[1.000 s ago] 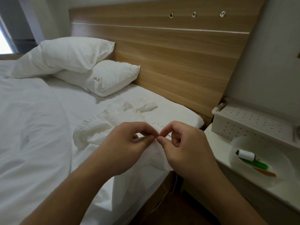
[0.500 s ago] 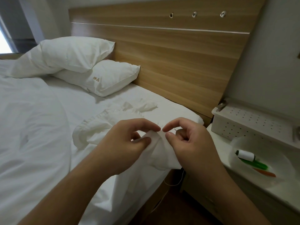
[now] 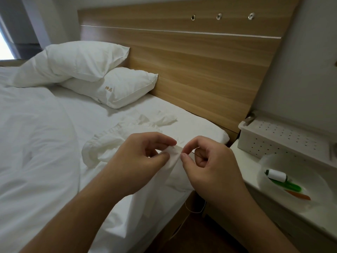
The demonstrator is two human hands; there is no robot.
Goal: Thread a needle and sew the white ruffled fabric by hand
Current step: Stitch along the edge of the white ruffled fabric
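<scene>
Head view: left hand [image 3: 141, 157] pinches a folded edge of the white ruffled fabric [image 3: 172, 154] between thumb and forefinger, held up over the near edge of the bed [image 3: 206, 128]; the rest of the fabric trails back in a ruffled heap on the sheet. Right hand [image 3: 206, 161] pinches the needle [image 3: 195, 152] at that same fold, fingertips just beside the left hand's.

Change over the last second: both hands have lifted slightly and the fold now stands clear between the two pinches, more fabric showing than before. The needle's shaft shows only faintly behind the right forefinger. The thread [image 3: 193, 209] hangs in a loop below the mattress edge, where a second ago it fell straighter.

Judgement: needle already threaded; a stitch is in progress, needle entering or just through the fold. Slack in the loop suggests the pull-through is not yet done.
</scene>
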